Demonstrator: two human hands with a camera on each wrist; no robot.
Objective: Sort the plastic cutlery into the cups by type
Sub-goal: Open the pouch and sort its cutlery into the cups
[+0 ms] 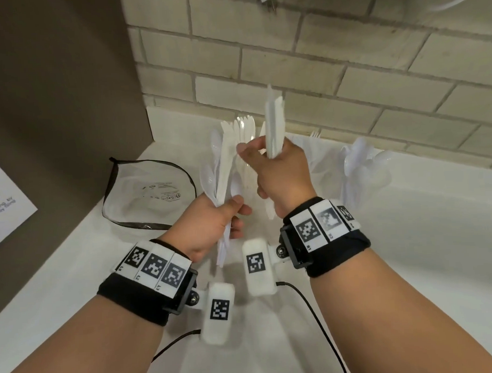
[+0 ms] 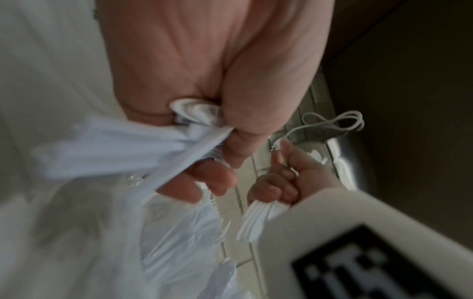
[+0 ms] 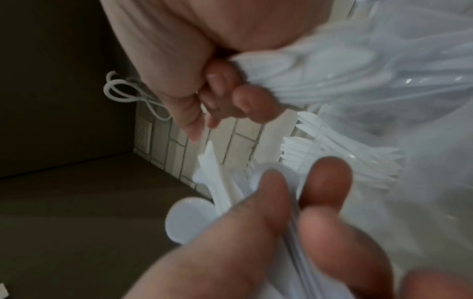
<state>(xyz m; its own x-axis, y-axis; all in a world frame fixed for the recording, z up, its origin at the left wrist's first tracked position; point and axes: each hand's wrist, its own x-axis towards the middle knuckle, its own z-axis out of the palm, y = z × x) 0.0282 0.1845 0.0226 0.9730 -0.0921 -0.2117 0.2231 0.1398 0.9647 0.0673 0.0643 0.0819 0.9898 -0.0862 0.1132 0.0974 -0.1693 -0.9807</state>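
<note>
My left hand (image 1: 232,215) grips a mixed bundle of white plastic cutlery (image 1: 224,164) by its handles; spoons, knives and forks fan upward from it. My right hand (image 1: 269,171) is just to its right and holds a few white knives (image 1: 274,123) upright, thumb toward the mixed bundle. Behind my hands by the wall, a clear cup of forks (image 1: 315,146) is partly hidden by my right hand. A clear cup of spoons (image 1: 362,167) stands to its right. The left wrist view shows my fingers (image 2: 204,182) round the bundle (image 2: 115,149). The right wrist view shows the fork cup (image 3: 345,153).
A white counter (image 1: 411,249) runs under both hands, with a brick wall (image 1: 347,69) behind it. An empty clear bag with black trim (image 1: 149,190) lies at the left, below a brown cabinet side (image 1: 52,96). White cables (image 3: 122,91) hang by the wall.
</note>
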